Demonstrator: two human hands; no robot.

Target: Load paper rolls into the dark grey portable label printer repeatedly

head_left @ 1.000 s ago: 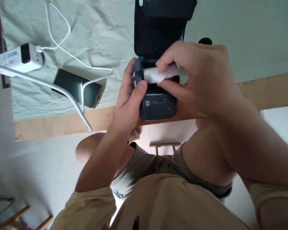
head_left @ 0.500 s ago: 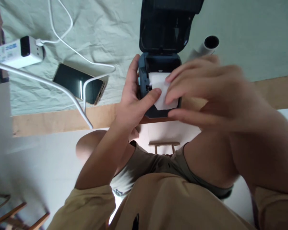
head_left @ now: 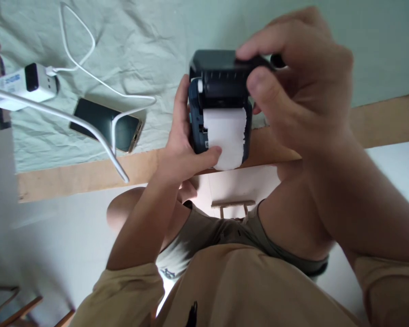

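A small dark label printer (head_left: 195,120) sits near the table's front edge, its lid (head_left: 214,61) partly lowered over the paper bay. White paper (head_left: 226,136) runs out of the bay toward me and over the printer's front end. My left hand (head_left: 187,145) wraps the printer's left side, with the thumb pressing on the paper. My right hand (head_left: 300,77) pinches the lid's right corner between thumb and fingers. The lid hides the inside of the back of the bay.
To the left lie a phone (head_left: 105,122) and a white power block (head_left: 25,84) with a white cable (head_left: 104,81) plugged in. A thicker white cable (head_left: 68,119) crosses the table edge. Behind my right hand shows the dark end of a roll (head_left: 277,60). A wooden stool (head_left: 233,204) stands below.
My right hand has left the paper, taken hold of the lid and swung it down from upright toward me. The paper now reaches further over the front. My left hand still grips the printer.
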